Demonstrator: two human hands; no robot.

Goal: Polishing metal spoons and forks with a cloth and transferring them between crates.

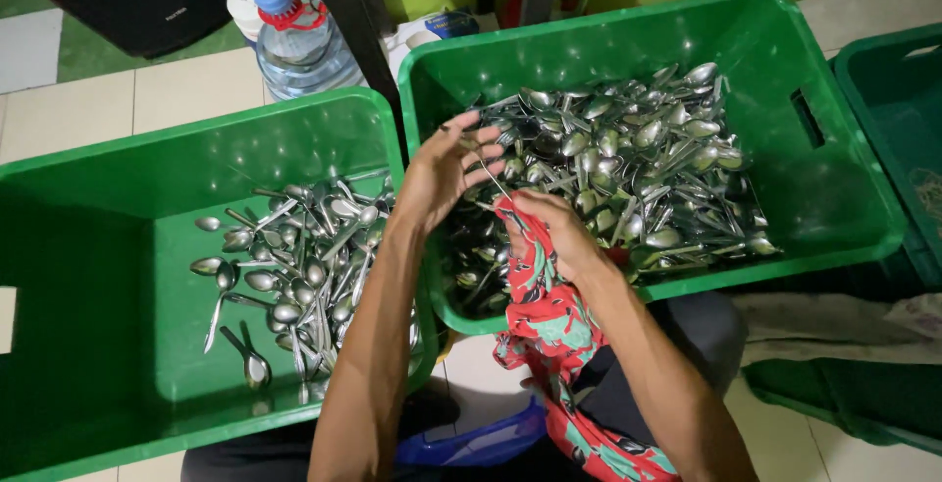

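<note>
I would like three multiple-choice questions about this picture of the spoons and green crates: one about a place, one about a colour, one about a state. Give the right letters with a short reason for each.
1. Where is the fuller pile of spoons?
A. in the right crate
B. in the left crate
C. on the floor tiles

2. What colour is the patterned cloth?
A. plain white
B. mostly red with teal
C. black

3. What is the left hand doing?
A. resting flat on the floor
B. gripping the water bottle
C. holding a spoon by one end, fingers spread

Answers:
1 A: the right crate holds a dense heap, the left crate a thinner one.
2 B: the cloth under the right hand is red with teal.
3 C: the left hand holds a spoon above the crates.
</note>
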